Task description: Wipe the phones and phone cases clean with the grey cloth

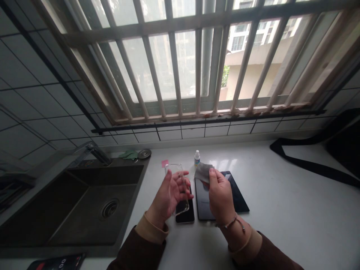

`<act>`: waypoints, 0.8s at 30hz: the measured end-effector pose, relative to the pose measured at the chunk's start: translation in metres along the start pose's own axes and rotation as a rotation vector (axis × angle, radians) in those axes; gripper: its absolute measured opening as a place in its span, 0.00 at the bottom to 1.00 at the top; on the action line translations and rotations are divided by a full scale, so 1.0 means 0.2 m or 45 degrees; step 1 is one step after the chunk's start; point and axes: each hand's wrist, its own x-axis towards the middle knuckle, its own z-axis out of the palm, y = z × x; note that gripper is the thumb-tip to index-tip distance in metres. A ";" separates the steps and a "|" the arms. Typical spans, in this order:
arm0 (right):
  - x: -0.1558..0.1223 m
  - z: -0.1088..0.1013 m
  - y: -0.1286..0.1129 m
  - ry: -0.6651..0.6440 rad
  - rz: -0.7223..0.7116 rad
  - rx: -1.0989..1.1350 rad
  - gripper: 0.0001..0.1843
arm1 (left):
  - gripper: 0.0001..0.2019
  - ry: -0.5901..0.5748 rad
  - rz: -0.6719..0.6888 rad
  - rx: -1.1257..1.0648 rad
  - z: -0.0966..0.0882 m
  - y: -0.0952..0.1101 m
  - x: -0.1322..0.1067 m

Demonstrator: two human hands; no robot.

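A clear phone case (177, 167) rests in my left hand (173, 191), with the thumb at one side and the fingers behind and around the other edge. My right hand (221, 189) pinches a grey cloth (203, 172) between thumb and fingers, just right of the case. Under the left hand a dark phone (185, 216) lies flat on the counter. Beneath the right hand lies a dark tablet (239, 198), partly covered by hand and cloth. Behind the cloth stands a small white bottle (197, 158) with a white cap.
A dark sink (84, 210) with a faucet (98, 153) is on the left. A green cloth (128, 154) and a round metal strainer (144, 153) lie behind it. A pink slip (164, 163) is on the white counter (295, 217). A black strap (298, 161) lies at right, below the barred window.
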 end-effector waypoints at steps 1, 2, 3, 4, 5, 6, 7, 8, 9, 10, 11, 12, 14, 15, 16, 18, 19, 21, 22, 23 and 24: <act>0.01 -0.01 -0.01 -0.002 -0.026 -0.100 0.26 | 0.34 -0.123 -0.082 0.060 0.01 -0.01 -0.01; 0.01 -0.01 -0.02 -0.029 -0.043 -0.185 0.26 | 0.35 -0.217 -0.160 0.108 0.01 -0.02 -0.02; 0.00 -0.01 -0.04 -0.070 -0.053 -0.251 0.26 | 0.36 -0.278 -0.233 0.145 0.01 -0.03 -0.02; -0.01 -0.01 -0.04 -0.112 -0.061 -0.296 0.26 | 0.36 -0.311 -0.299 0.175 0.00 -0.05 -0.02; -0.02 0.00 -0.05 -0.150 -0.074 -0.327 0.26 | 0.37 -0.324 -0.359 0.202 0.00 -0.06 -0.02; -0.03 0.00 -0.06 -0.179 -0.098 -0.357 0.25 | 0.38 -0.328 -0.417 0.225 -0.01 -0.07 -0.01; -0.04 0.01 -0.06 -0.195 -0.138 -0.394 0.24 | 0.38 -0.329 -0.472 0.243 -0.01 -0.08 -0.01; -0.05 0.01 -0.07 -0.204 -0.188 -0.439 0.23 | 0.38 -0.329 -0.518 0.254 -0.02 -0.08 0.00; -0.06 0.01 -0.07 -0.215 -0.243 -0.484 0.22 | 0.38 -0.326 -0.551 0.259 -0.02 -0.08 0.00; -0.07 0.01 -0.07 -0.232 -0.295 -0.523 0.21 | 0.38 -0.321 -0.574 0.261 -0.02 -0.09 0.00; -0.07 0.01 -0.08 -0.254 -0.337 -0.549 0.20 | 0.38 -0.309 -0.582 0.266 -0.02 -0.09 0.00; -0.07 0.01 -0.08 -0.280 -0.368 -0.564 0.20 | 0.37 -0.292 -0.575 0.279 -0.02 -0.09 0.00; -0.07 0.01 -0.08 -0.334 -0.406 -0.565 0.18 | 0.36 -0.251 -0.540 0.338 -0.02 -0.10 -0.01; -0.07 0.01 -0.08 -0.348 -0.420 -0.556 0.17 | 0.35 -0.224 -0.516 0.377 -0.02 -0.10 -0.02; -0.07 0.01 -0.08 -0.354 -0.434 -0.545 0.17 | 0.36 -0.194 -0.494 0.411 -0.02 -0.10 -0.02; -0.07 0.01 -0.08 -0.355 -0.477 -0.535 0.17 | 0.37 -0.124 -0.475 0.447 -0.03 -0.11 -0.02; -0.07 0.01 -0.08 -0.360 -0.507 -0.541 0.17 | 0.37 -0.087 -0.466 0.446 -0.03 -0.11 -0.02; -0.07 0.00 -0.08 -0.385 -0.581 -0.566 0.17 | 0.35 -0.014 -0.451 0.428 -0.03 -0.11 -0.02; -0.07 0.00 -0.07 -0.401 -0.624 -0.576 0.17 | 0.34 0.010 -0.457 0.415 -0.03 -0.11 -0.01; -0.07 0.00 -0.06 -0.415 -0.672 -0.578 0.17 | 0.33 0.028 -0.469 0.398 -0.03 -0.11 -0.01; -0.06 0.00 -0.06 -0.424 -0.726 -0.573 0.18 | 0.31 0.039 -0.488 0.372 -0.03 -0.11 0.00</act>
